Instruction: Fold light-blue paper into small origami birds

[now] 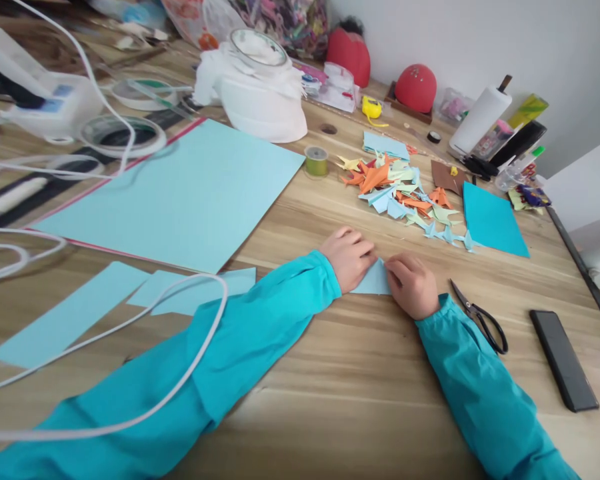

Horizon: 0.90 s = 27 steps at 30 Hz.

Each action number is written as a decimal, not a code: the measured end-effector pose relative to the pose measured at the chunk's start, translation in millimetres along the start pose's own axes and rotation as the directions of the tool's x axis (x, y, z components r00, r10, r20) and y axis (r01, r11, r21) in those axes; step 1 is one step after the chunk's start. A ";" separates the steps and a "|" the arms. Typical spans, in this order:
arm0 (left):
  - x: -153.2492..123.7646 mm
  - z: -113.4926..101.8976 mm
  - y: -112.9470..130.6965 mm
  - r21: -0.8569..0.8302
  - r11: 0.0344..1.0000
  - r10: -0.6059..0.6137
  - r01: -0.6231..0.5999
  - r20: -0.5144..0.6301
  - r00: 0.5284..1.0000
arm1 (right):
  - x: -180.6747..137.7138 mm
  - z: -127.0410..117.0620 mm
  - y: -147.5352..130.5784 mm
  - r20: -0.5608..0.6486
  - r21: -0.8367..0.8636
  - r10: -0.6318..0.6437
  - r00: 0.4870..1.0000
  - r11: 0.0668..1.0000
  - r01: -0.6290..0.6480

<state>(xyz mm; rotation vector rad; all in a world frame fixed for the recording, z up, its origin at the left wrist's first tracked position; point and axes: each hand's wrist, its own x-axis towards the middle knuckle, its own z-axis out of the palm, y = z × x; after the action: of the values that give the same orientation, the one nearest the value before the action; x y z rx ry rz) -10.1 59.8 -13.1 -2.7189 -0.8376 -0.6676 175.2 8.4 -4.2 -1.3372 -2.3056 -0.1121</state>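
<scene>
A small light-blue folded paper (375, 281) lies on the wooden table (360, 373) between my two hands. My left hand (349, 257) has its fingers curled and pressed on the paper's left edge. My right hand (411, 285) is closed with its fingertips pinching the paper's right side. Both arms wear teal sleeves. Beyond the hands lies a pile of several folded paper cranes (400, 190) in orange, pale green and blue.
Black scissors (480, 319) and a dark phone (563, 359) lie right of my right hand. A large light-blue sheet (190, 193) and cut strips (80, 310) lie to the left, crossed by white cables (145, 313). A teal sheet (493, 219), green tape spool (317, 161) and clutter sit behind.
</scene>
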 end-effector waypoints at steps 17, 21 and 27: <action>-0.3 -4.9 2.8 -0.021 0.999 -0.033 0.034 0.010 0.999 | -1.9 -8.3 -5.5 0.090 -0.252 -0.225 0.970 0.937 0.241; -0.4 -4.9 3.9 -0.014 0.999 -0.032 0.032 0.004 0.999 | -3.0 -7.5 -8.5 0.091 -0.257 -0.219 0.972 0.937 0.235; -0.2 -5.4 4.8 0.002 0.999 -0.035 0.035 0.021 0.999 | -6.3 -1.2 -7.4 0.010 -0.111 -0.158 0.987 0.981 0.159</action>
<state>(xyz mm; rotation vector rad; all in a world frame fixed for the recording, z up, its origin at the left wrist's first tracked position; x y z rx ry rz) -9.4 54.0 -8.9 -2.7205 -0.8921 -0.6467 172.0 -0.9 -4.7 -1.2036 -2.4364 -0.2953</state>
